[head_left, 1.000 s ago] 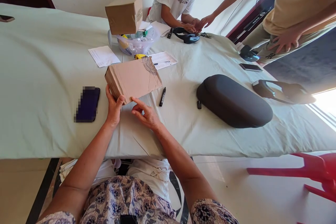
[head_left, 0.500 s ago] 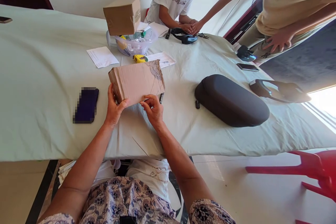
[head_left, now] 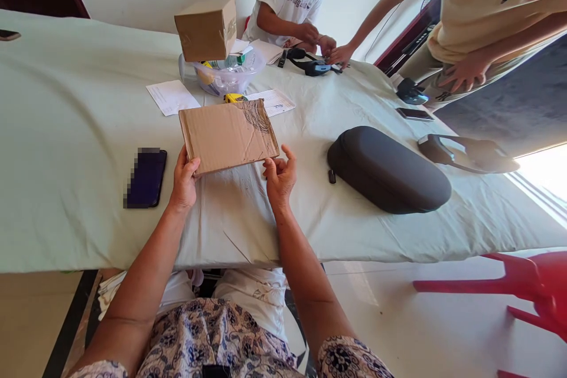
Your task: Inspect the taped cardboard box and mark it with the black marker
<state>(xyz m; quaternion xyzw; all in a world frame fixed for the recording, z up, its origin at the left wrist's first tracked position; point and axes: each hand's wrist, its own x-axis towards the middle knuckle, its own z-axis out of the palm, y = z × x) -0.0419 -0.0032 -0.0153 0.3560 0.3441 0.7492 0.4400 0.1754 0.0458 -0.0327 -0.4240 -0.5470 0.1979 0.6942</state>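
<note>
Item: flat brown cardboard parcel (head_left: 229,136), dark scribble at far-right corner, over pale green cloth-covered table (head_left: 88,130), near edge, centre. L hand (head_left: 183,180) curled, gripping near-left corner. R hand (head_left: 279,177) open, fingers spread, empty, just beside near-right corner. Dark phone (head_left: 146,177) to left; black oval hard case (head_left: 387,171) to right.

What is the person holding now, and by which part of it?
The left hand holds a flat cardboard box by its near left corner; the right hand is open beside the near right corner, apparently not gripping.
</note>
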